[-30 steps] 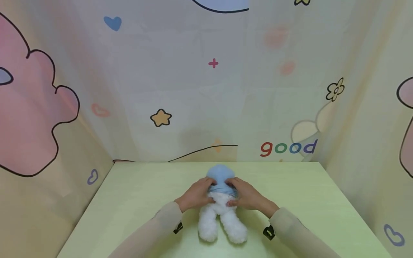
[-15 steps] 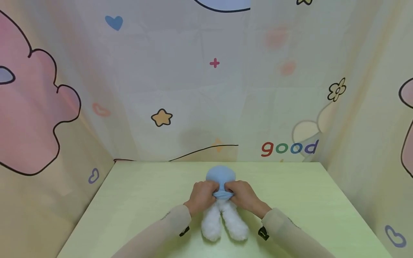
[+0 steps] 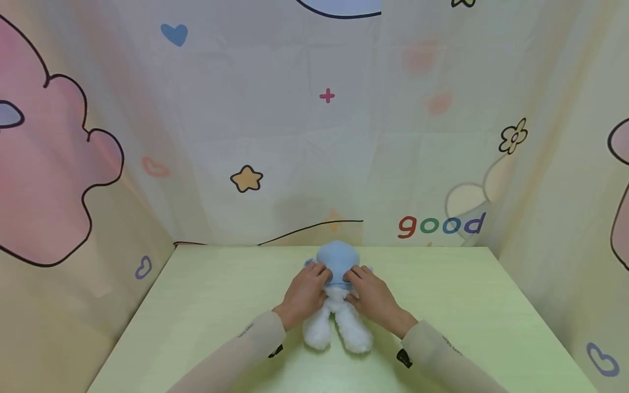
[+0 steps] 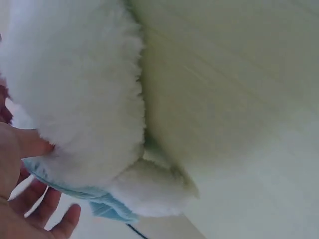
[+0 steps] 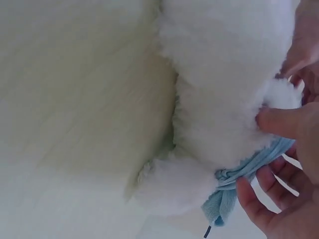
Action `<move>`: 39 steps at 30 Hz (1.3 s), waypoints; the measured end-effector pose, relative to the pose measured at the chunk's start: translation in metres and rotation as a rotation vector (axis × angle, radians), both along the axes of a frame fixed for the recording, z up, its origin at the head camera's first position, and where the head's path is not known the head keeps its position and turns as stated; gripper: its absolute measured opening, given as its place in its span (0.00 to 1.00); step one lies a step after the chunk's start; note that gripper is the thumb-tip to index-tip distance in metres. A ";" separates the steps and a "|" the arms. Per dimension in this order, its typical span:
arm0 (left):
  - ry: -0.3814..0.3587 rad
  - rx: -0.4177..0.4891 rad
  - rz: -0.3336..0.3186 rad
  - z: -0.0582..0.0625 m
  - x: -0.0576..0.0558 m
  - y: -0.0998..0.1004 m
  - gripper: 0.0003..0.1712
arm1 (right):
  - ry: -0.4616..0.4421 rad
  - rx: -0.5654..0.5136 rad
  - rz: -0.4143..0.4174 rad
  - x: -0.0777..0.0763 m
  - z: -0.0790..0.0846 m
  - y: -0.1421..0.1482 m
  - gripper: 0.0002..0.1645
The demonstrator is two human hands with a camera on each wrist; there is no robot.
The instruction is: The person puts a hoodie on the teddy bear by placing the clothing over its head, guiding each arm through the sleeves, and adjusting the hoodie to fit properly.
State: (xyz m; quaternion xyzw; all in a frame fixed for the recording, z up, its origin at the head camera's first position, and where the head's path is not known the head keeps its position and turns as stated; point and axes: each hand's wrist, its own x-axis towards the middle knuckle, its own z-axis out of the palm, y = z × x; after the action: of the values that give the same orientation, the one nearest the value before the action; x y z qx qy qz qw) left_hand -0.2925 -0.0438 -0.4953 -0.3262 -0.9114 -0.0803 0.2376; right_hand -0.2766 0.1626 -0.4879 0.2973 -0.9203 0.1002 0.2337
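Note:
A fluffy white plush toy (image 3: 356, 334) lies on the table, its two legs toward me. Blue cloth (image 3: 338, 257) covers its upper end, with small blue bits poking out at both sides. My left hand (image 3: 302, 292) grips the toy's left side, fingers over the cloth and thumb at the fur. On the other side my right hand (image 3: 375, 296) holds it the same way. In the right wrist view, the gathered blue cloth (image 5: 237, 174) runs along my right fingertips, and a thin dark cord tip hangs below. The left wrist view has my left thumb (image 4: 37, 143) pressed into white fur.
The pale green table (image 3: 236, 284) stretches out on both sides of the toy. A printed curtain (image 3: 275, 120) with cartoon shapes and the word "good" rises behind its far edge and along both sides.
Half a second ago both hands were bunched tightly at the cloth's lower edge; now their fingers are more spread. The toy has shifted slightly away from me, and blue bits show at its sides.

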 end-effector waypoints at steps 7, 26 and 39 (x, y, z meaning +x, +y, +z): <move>0.038 -0.064 -0.033 -0.005 -0.003 0.003 0.11 | 0.091 0.064 0.056 -0.007 -0.008 -0.004 0.21; -0.121 -0.007 -0.028 0.016 0.001 -0.012 0.10 | -0.110 0.024 -0.005 -0.001 0.010 0.001 0.19; -0.026 -0.077 0.003 -0.004 -0.004 0.000 0.11 | -0.016 0.054 0.087 -0.015 -0.008 -0.010 0.26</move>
State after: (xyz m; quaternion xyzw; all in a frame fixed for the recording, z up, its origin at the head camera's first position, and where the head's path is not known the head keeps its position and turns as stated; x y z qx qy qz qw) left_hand -0.2968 -0.0442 -0.4996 -0.3327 -0.9173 -0.0488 0.2133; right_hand -0.2916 0.1530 -0.4961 0.3426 -0.9107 0.0876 0.2136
